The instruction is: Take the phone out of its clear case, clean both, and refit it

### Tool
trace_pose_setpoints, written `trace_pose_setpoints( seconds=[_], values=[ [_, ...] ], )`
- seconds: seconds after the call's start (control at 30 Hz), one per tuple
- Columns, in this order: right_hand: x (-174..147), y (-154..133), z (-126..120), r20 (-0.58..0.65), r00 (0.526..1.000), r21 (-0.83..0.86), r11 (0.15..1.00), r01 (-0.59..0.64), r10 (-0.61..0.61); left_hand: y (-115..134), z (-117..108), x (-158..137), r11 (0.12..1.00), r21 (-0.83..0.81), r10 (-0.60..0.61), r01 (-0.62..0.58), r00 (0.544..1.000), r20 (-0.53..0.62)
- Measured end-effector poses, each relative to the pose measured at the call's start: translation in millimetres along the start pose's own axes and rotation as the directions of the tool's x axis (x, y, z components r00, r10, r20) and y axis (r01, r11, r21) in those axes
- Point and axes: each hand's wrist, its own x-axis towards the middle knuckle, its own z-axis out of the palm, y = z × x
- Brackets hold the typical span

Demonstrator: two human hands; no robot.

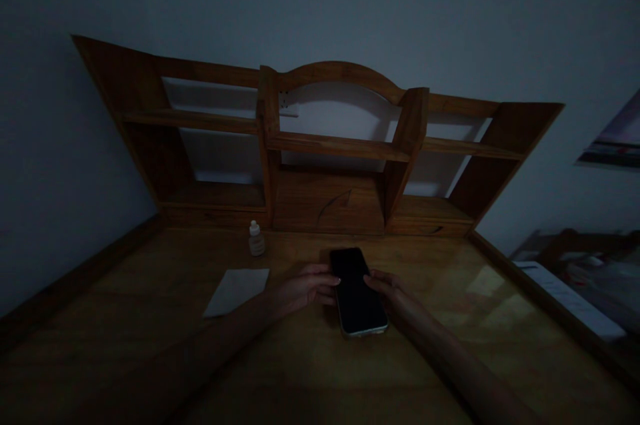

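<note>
A smartphone [359, 295] with a dark screen is held face up just over the wooden desk, its near end toward me. My left hand [307, 288] grips its left edge, the thumb on the edge of the screen. On the right edge, my right hand [393, 288] holds it with the thumb over the front; most of the fingers are hidden behind it. Left of my left hand lies a folded white cloth or paper [237, 291]. A small bottle with a white cap [257, 240] stands upright behind that.
A wooden shelf unit [340, 148] with a closed middle panel runs along the desk's back edge. Behind it a wall socket [289, 103] shows. Raised rims border the desk [300, 378]. Beyond the right rim lies a long white box-like object [570, 298]. The room is dim.
</note>
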Motion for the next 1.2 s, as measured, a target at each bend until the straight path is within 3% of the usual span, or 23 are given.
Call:
trace_pose_setpoints(
  seconds=[0.3, 0.37, 0.5, 0.6, 0.83, 0.9, 1.07, 1.2],
  values=[
    [4, 6, -2, -0.011, 1.000, 0.026, 1.000, 0.012, -0.012, 0, -1, 1, 0.999, -0.036, -0.018, 0.016, 0.998, -0.053],
    [6, 7, -2, -0.011, 1.000, 0.036, 0.999, 0.017, -0.017, 2, 0, -2, 0.999, -0.038, -0.014, 0.015, 1.000, 0.010],
    [8, 11, -3, -0.026, 0.999, 0.050, 0.998, 0.032, -0.031, 10, 4, -10, 0.999, 0.054, -0.018, 0.005, 0.969, 0.247],
    [10, 14, -5, -0.059, 0.997, 0.032, 0.999, 0.044, -0.043, 13, 5, -11, 0.994, 0.108, -0.057, 0.022, 0.942, 0.330],
    [9, 13, -4, -0.125, 0.991, -0.035, 0.999, 0.040, -0.044, 11, 3, -8, 0.989, 0.135, -0.100, 0.054, 0.926, 0.365],
    [6, 10, -2, -0.085, 0.996, -0.048, 0.998, 0.036, -0.040, 12, 4, -9, 0.988, 0.151, -0.095, 0.043, 0.929, 0.358],
    [1, 3, -1, 0.181, 0.981, -0.106, 0.993, -0.049, 0.068, 11, 6, -10, 0.986, 0.166, -0.068, 0.019, 0.952, 0.297],
    [1, 3, -2, 0.191, 0.981, -0.079, 0.996, -0.033, 0.047, 9, 4, -9, 0.989, 0.148, -0.062, 0.025, 0.966, 0.253]
  ],
)
